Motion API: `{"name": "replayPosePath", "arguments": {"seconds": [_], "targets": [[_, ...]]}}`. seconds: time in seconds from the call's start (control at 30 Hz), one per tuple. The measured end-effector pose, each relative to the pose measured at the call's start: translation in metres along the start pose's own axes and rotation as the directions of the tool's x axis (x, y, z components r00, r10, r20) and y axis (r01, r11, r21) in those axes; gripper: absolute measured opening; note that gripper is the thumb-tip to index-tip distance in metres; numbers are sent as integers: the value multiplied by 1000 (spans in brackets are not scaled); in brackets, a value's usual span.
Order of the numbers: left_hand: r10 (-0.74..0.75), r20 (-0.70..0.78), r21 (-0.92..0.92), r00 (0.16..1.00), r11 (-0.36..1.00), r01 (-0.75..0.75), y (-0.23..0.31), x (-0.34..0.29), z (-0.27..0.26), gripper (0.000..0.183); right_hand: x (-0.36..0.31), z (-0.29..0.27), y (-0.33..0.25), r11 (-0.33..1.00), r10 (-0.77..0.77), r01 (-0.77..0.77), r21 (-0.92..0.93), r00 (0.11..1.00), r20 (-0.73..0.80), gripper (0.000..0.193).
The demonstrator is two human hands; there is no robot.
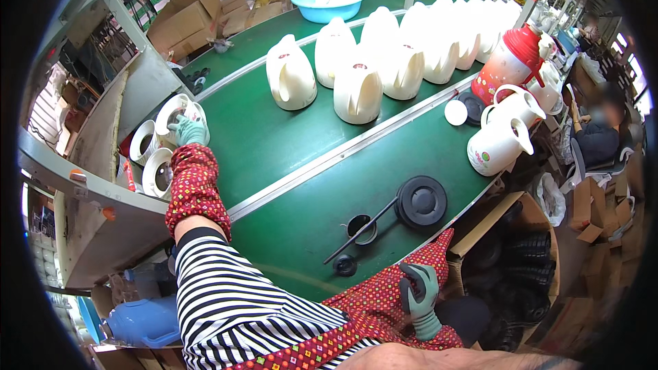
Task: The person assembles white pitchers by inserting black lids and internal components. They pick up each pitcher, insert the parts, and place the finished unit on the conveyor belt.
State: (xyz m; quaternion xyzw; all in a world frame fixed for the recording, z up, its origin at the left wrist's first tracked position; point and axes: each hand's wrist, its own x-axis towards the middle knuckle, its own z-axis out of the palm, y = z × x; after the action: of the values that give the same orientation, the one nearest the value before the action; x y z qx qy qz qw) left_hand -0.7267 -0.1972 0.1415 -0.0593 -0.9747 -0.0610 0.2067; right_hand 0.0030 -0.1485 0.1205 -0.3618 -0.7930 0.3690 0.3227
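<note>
My left hand (190, 130), in a green glove, reaches to the far left of the green belt. Its fingers are bent over the rim of a white jug shell (171, 111) that lies with its opening showing. Two more white shells, one farther left (142, 142) and one nearer me (157, 173), lie beside it. Low at the right, my gloved right hand (423, 299) is held close to my red patterned apron (370, 286). Its fingers are curled, and whether the dark patch between them is a held thing is unclear.
Rows of white jugs (358, 96) stand along the belt, with a red flask (507, 62) at right. A black disc (421, 202), a rod (360, 231) and a small cup (362, 228) lie nearer me. A carton of black parts (524, 253) stands at right; a blue basin (329, 5) is behind.
</note>
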Motion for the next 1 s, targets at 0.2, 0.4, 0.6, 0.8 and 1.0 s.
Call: {"name": "replayPosePath", "arguments": {"seconds": [0.2, 0.4, 0.6, 0.8, 1.0], "targets": [[78, 7, -73, 997, 994, -77, -25, 8, 21, 67, -1, 4, 2, 1000, -14, 14, 18, 1000, 14, 33], [423, 28, -455, 906, 812, -366, 35, -124, -95, 40, 46, -16, -38, 998, -38, 36, 52, 999, 35, 56], [828, -240, -718, 507, 201, -667, 31, -263, -243, 39, 125, -17, -84, 991, -79, 72, 110, 995, 54, 92], [956, -292, -663, 33, -177, -728, 28, -343, -317, 35, 146, -51, -138, 756, 394, -600, 262, 737, 549, 104], [856, -516, -792, 21, -467, -392, 39, -373, -319, 65, 55, -94, -84, 634, 353, -477, 609, 879, 321, 58]]}}
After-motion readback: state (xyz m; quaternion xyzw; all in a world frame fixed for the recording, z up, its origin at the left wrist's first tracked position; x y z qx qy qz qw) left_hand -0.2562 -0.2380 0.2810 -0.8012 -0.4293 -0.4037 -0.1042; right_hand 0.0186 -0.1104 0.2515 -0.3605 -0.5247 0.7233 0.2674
